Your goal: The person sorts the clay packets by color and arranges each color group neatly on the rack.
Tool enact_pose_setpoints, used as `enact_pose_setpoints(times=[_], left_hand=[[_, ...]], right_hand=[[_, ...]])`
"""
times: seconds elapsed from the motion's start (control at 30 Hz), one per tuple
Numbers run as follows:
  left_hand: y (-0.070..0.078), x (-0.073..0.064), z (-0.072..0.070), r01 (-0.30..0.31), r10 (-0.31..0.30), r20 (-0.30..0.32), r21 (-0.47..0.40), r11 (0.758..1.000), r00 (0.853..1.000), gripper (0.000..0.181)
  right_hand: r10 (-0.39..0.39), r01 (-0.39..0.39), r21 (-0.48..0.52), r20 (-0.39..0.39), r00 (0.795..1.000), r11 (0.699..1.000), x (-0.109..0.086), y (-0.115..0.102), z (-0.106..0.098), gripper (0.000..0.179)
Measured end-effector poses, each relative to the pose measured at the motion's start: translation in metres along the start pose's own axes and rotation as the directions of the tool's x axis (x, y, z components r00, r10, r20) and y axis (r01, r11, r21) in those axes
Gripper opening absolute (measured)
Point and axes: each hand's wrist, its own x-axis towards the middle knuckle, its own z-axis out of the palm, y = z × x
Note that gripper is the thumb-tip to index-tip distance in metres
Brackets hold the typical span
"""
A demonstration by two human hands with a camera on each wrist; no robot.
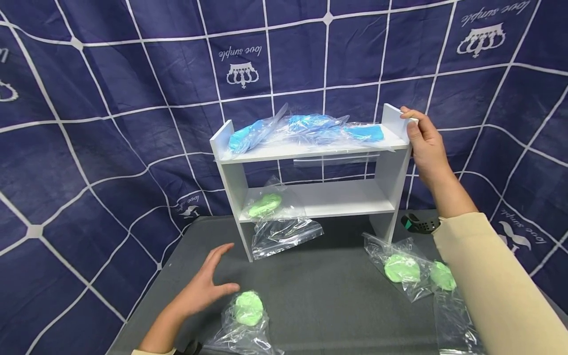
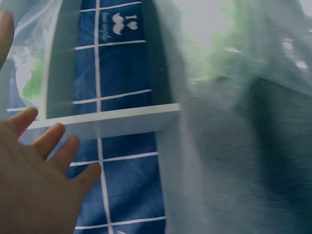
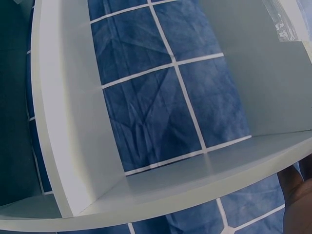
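A small white two-tier shelf (image 1: 346,198) stands against the blue curtain in the head view. My right hand (image 1: 428,150) grips the top of its right side panel (image 1: 394,123), thumb on the near side and fingers over the edge. In the right wrist view, part of that hand (image 3: 298,204) shows behind the panel. My left hand (image 1: 199,291) hovers with spread fingers and holds nothing. Just right of its thumb lies a clear plastic bag with a round light-green lump (image 1: 248,308). The left wrist view shows the same hand (image 2: 39,180) with fingers apart, overlapping the shelf.
Several clear bags with blue contents (image 1: 364,133) lie along the top board. Another bag with a green lump (image 1: 265,205) rests on the lower board, its zip end hanging over the front. Two more green lumps in bags (image 1: 402,268) lie on the dark table (image 1: 328,296) at right.
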Motion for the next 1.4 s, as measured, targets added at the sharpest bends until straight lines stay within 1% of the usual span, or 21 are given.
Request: enact_pose_setpoints(times=[0.07, 0.17, 0.23, 0.33, 0.37, 0.43, 0.47, 0.6, 0.7, 0.8, 0.87, 0.93, 1.0, 1.13, 1.23, 1.33, 1.4], left_hand=[[-0.005, -0.006, 0.005, -0.002, 0.004, 0.066, -0.018, 1.0, 0.998, 0.101], [-0.011, -0.015, 0.012, -0.019, 0.022, 0.134, -0.027, 0.999, 0.991, 0.114], [-0.016, -0.019, 0.016, -0.05, 0.055, 0.16, -0.031, 0.998, 0.986, 0.122], [-0.023, -0.024, 0.022, -0.104, 0.114, 0.186, -0.059, 0.993, 0.976, 0.127], [-0.025, -0.025, 0.024, -0.109, 0.122, 0.197, -0.077, 0.991, 0.973, 0.127], [-0.028, -0.026, 0.027, -0.14, 0.163, 0.224, -0.117, 0.983, 0.961, 0.125], [-0.03, -0.026, 0.028, -0.149, 0.175, 0.24, -0.121, 0.981, 0.955, 0.125], [-0.034, -0.027, 0.031, -0.168, 0.199, 0.312, -0.125, 0.978, 0.929, 0.126], [-0.036, -0.028, 0.033, -0.126, 0.153, 0.361, -0.098, 0.987, 0.92, 0.127], [-0.036, -0.029, 0.035, -0.071, 0.088, 0.387, -0.058, 0.996, 0.918, 0.127], [-0.035, -0.029, 0.038, -0.055, 0.059, 0.393, -0.023, 0.998, 0.918, 0.125], [-0.034, -0.029, 0.039, -0.056, 0.052, 0.394, -0.002, 0.998, 0.917, 0.121], [-0.032, -0.029, 0.041, -0.083, 0.067, 0.388, 0.024, 0.996, 0.919, 0.116], [-0.028, -0.03, 0.042, -0.142, 0.101, 0.353, 0.094, 0.985, 0.93, 0.106], [-0.027, -0.03, 0.043, -0.158, 0.103, 0.325, 0.147, 0.977, 0.94, 0.1], [-0.027, -0.03, 0.044, -0.184, 0.131, 0.294, 0.16, 0.97, 0.947, 0.094], [-0.028, -0.029, 0.044, -0.212, 0.167, 0.268, 0.149, 0.966, 0.949, 0.089]], right_hand=[[0.002, -0.002, -0.003, 0.003, 1.0, 1.0, 0.0, 0.0, 0.0, 0.027], [0.003, -0.003, -0.003, 0.003, 1.0, 1.0, -0.001, 0.0, 0.001, 0.027], [0.0, 0.0, -0.005, 0.002, 1.0, 1.0, -0.002, -0.001, 0.001, 0.028], [-0.004, 0.004, -0.015, 0.003, 1.0, 1.0, -0.002, -0.002, 0.001, 0.028], [-0.006, 0.006, -0.014, 0.002, 1.0, 1.0, -0.002, -0.002, 0.001, 0.028], [-0.011, 0.011, -0.021, 0.002, 1.0, 1.0, -0.002, -0.002, 0.001, 0.028], [-0.012, 0.012, -0.019, 0.002, 1.0, 1.0, -0.002, -0.002, 0.001, 0.028], [-0.01, 0.01, -0.018, 0.004, 1.0, 1.0, -0.002, -0.001, 0.001, 0.028], [-0.005, 0.006, -0.026, 0.008, 1.0, 1.0, -0.002, 0.0, 0.0, 0.028], [-0.006, 0.006, -0.033, 0.009, 1.0, 0.999, -0.002, 0.0, 0.0, 0.028], [-0.006, 0.006, -0.037, 0.008, 1.0, 0.999, -0.001, 0.001, -0.001, 0.028], [-0.01, 0.01, -0.035, 0.006, 1.0, 0.999, -0.001, 0.001, -0.001, 0.028], [-0.017, 0.017, -0.026, 0.003, 1.0, 1.0, -0.001, 0.001, -0.001, 0.028], [-0.029, 0.029, -0.022, -0.005, 1.0, 0.999, 0.0, 0.001, -0.001, 0.028], [-0.031, 0.03, -0.026, -0.009, 0.999, 0.999, 0.0, 0.001, -0.001, 0.027], [-0.033, 0.032, -0.033, -0.01, 0.999, 0.999, -0.001, 0.001, -0.001, 0.027], [-0.036, 0.036, -0.038, -0.009, 0.999, 0.999, -0.001, 0.001, -0.001, 0.027]])
